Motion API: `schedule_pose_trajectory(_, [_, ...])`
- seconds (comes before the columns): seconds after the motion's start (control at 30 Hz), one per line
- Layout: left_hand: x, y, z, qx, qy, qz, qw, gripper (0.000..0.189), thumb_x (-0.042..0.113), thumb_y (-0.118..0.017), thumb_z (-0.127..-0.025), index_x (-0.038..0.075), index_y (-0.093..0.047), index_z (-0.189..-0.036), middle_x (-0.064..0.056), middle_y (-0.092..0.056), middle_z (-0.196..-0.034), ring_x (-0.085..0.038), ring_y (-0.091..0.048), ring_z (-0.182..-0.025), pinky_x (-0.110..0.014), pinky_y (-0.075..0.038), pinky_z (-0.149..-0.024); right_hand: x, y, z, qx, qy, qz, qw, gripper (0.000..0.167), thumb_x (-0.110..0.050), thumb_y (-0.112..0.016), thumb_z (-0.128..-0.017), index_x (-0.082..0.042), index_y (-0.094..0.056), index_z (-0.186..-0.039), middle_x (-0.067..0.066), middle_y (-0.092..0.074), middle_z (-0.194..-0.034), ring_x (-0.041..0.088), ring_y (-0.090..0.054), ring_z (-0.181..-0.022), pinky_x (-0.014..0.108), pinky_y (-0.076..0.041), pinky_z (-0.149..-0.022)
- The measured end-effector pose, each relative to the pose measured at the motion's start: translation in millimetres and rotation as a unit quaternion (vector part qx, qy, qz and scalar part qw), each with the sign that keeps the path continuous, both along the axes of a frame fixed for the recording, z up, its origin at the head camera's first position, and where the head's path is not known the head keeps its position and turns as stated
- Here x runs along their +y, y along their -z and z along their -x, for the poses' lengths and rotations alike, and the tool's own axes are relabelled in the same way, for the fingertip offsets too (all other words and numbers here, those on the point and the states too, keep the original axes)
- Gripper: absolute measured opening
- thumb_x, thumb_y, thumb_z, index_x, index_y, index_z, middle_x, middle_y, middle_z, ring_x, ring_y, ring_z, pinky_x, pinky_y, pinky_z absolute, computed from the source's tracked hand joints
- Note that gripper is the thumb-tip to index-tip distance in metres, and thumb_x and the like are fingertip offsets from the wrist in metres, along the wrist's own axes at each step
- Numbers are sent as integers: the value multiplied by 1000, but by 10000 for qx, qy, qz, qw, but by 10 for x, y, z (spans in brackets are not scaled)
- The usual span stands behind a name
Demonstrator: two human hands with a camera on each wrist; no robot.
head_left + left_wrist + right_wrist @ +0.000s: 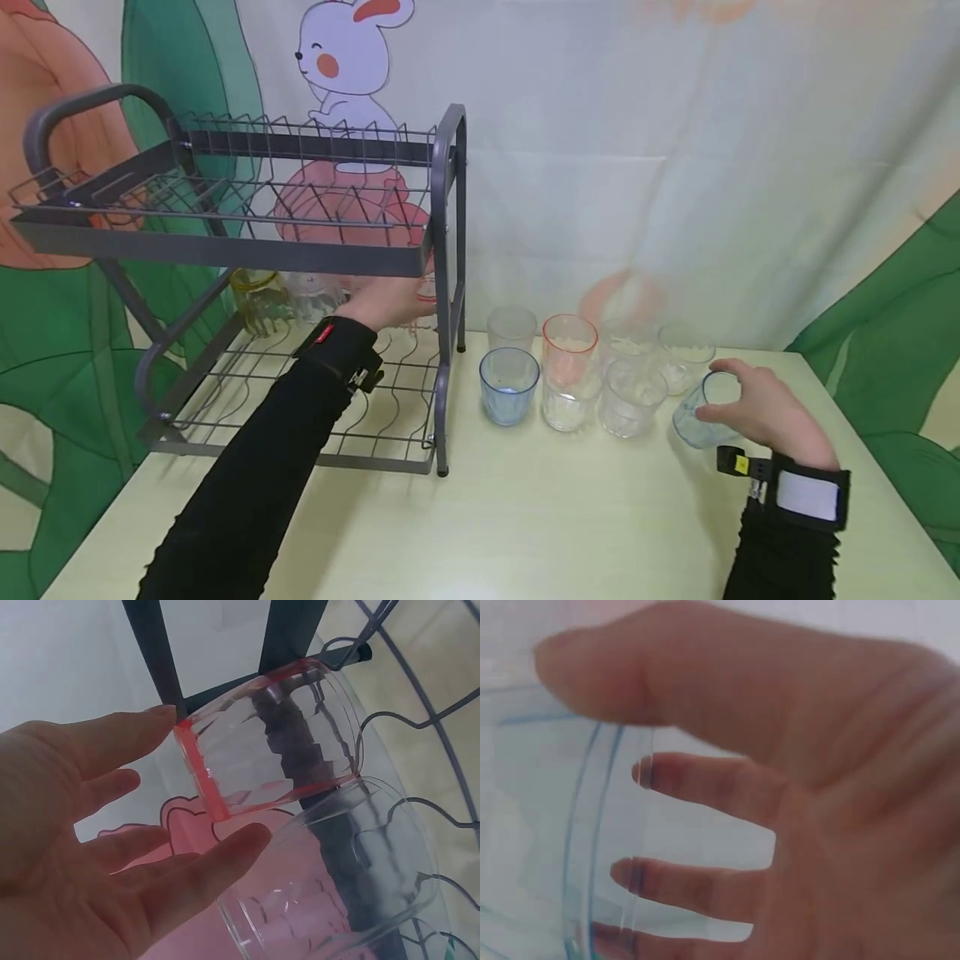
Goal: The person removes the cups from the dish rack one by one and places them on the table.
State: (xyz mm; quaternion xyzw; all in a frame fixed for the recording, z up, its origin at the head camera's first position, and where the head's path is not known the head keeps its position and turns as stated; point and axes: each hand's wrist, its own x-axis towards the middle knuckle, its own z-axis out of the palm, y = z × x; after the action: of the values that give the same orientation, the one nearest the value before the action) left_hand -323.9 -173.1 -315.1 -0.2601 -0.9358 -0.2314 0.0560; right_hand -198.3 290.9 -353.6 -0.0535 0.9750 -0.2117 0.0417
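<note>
My left hand [386,302] reaches under the rack's upper tier. Its fingers are spread beside a clear drinking glass with a red rim [270,742], one fingertip right at that rim in the left wrist view. The red-rimmed glass lies near the right end of the lower tier, with a clear glass [315,877] next to it. At the right of the table, my right hand [768,412] grips a light blue glass [697,423] near its rim, thumb on one side and fingers on the other. This glass is tilted.
A dark two-tier dish rack [225,247] stands on the left of the table. A yellow glass [260,300] is farther left on its lower tier. Between rack and right hand stand several glasses, including a blue glass [510,392] and a red-rimmed tumbler [568,342]. A curtain [562,167] hangs behind.
</note>
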Motion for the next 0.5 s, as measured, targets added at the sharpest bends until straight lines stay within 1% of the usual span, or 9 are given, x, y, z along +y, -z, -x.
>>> schedule_pose_trajectory(0.1, [51, -32, 34, -501, -302, 127, 9982, 85, 23, -71, -91, 7, -18, -157, -17, -19, -160, -34, -26, -143, -50, -30, -112, -55, 62, 60, -51, 80, -10, 10000, 71, -30, -73, -85, 8, -43, -137, 38, -44, -132, 49, -47, -115, 62, -45, -87])
schedule_pose_trajectory(0.17, [96, -47, 55, -638, -471, 312, 9964, 89, 24, -72, -90, 5, -16, -157, -18, -15, -161, -35, -19, -145, -52, -28, -113, -85, 102, 93, -93, 118, -25, 9999, 71, -29, -73, -85, 8, -43, -137, 38, -45, -131, 48, -48, -113, 61, -46, -87])
schedule_pose_trajectory(0.2, [98, -45, 64, -681, -544, 395, 9954, 89, 24, -72, -90, 3, -17, -156, -19, -16, -160, -35, -20, -145, -52, -29, -112, -110, 123, 120, -109, 113, -34, 9999, 71, -28, -73, -85, 9, -43, -137, 38, -46, -130, 47, -48, -111, 60, -47, -85])
schedule_pose_trajectory(0.27, [113, -30, 91, -899, -667, 560, 9921, 89, 23, -72, -90, 3, -15, -156, -20, -13, -160, -37, -17, -145, -55, -29, -112, -142, 156, 160, -163, 114, -53, 9998, 71, -29, -74, -84, 9, -43, -137, 39, -45, -128, 48, -48, -110, 60, -48, -83])
schedule_pose_trajectory(0.33, [125, 17, 139, -1170, -822, 701, 9872, 88, 22, -71, -92, 5, -15, -157, -19, -14, -160, -38, -20, -144, -57, -31, -109, -164, 176, 186, -184, 160, -54, 9997, 72, -28, -74, -84, 8, -43, -137, 40, -44, -128, 49, -45, -111, 61, -48, -82])
schedule_pose_trajectory(0.4, [155, 63, 161, -1484, -960, 720, 9816, 84, 22, -69, -93, 10, -16, -158, -17, -17, -160, -38, -26, -142, -58, -35, -107, -161, 191, 180, -169, 227, -59, 9996, 72, -29, -74, -84, 8, -43, -138, 41, -42, -128, 52, -42, -113, 62, -47, -80])
schedule_pose_trajectory(0.43, [149, 85, 169, -1645, -998, 692, 9789, 83, 21, -68, -94, 13, -15, -158, -15, -17, -161, -37, -27, -142, -59, -34, -106, -162, 197, 179, -143, 249, -64, 9996, 73, -29, -74, -84, 8, -43, -138, 41, -41, -127, 53, -41, -114, 63, -47, -80])
schedule_pose_trajectory(0.47, [151, 79, 141, -1754, -1043, 659, 9767, 82, 20, -67, -95, 14, -15, -158, -15, -19, -160, -37, -31, -140, -59, -36, -105, -166, 202, 181, -114, 266, -50, 9996, 73, -29, -74, -84, 8, -43, -138, 41, -41, -127, 53, -40, -114, 63, -47, -80])
schedule_pose_trajectory(0.5, [138, 98, 151, -1813, -1033, 596, 9762, 81, 19, -66, -95, 16, -16, -158, -14, -21, -160, -36, -35, -138, -59, -37, -104, -170, 206, 182, -82, 284, -34, 9996, 73, -29, -74, -84, 7, -42, -138, 40, -41, -127, 53, -40, -114, 63, -47, -80])
